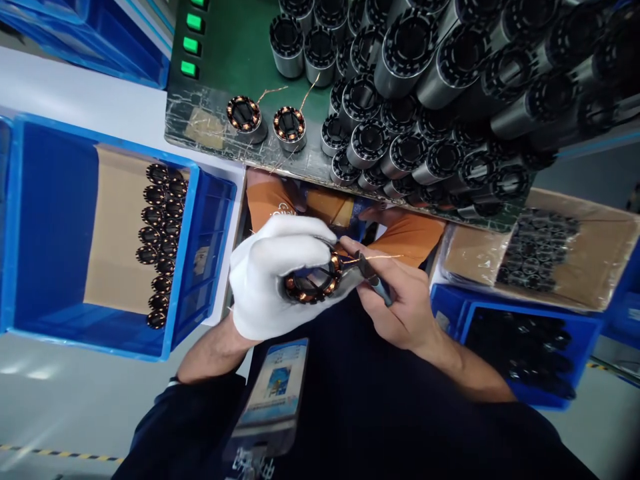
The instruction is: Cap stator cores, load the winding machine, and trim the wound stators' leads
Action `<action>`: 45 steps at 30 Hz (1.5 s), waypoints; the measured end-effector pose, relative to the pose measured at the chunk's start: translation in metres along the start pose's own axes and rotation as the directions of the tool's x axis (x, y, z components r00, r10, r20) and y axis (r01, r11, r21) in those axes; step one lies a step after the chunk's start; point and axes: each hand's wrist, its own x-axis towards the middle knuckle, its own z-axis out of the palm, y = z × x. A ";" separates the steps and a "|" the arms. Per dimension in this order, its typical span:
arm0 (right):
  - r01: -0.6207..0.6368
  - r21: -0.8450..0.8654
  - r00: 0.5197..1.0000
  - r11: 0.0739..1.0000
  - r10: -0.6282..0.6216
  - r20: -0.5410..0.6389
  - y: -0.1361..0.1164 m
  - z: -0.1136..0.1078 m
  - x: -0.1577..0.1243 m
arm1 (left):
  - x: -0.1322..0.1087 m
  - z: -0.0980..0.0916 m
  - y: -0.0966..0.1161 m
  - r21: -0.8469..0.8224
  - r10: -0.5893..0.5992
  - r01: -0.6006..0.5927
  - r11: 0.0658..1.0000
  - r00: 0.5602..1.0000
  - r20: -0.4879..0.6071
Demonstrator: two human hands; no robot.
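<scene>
My left hand (pixel 280 280), in a white glove, is closed around a motor stator (pixel 314 283) with copper windings round its black end ring. The stator's opening faces up towards me. From its right side a pair of twisted copper wires (pixel 383 257) runs out over my right fingers. My bare right hand (pixel 397 293) grips wire cutters (pixel 373 277) with a dark head and a grey-blue handle. Their head is at the copper wires, close beside the stator; whether the jaws are closed on them I cannot make out.
On the green bench (pixel 225 40) stand two wound stators (pixel 243 117) with wire tails and many bare metal ones (pixel 367 143). A blue bin (pixel 30 227) at left holds rows of wound stators. At right are a carton (pixel 600 257) and another blue bin (pixel 535 397) with dark parts.
</scene>
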 end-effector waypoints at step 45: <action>0.420 -0.540 0.846 0.729 -0.100 0.523 -0.017 -0.096 0.003 | 0.016 0.024 0.006 -0.230 -0.371 0.728 0.646 0.563 0.739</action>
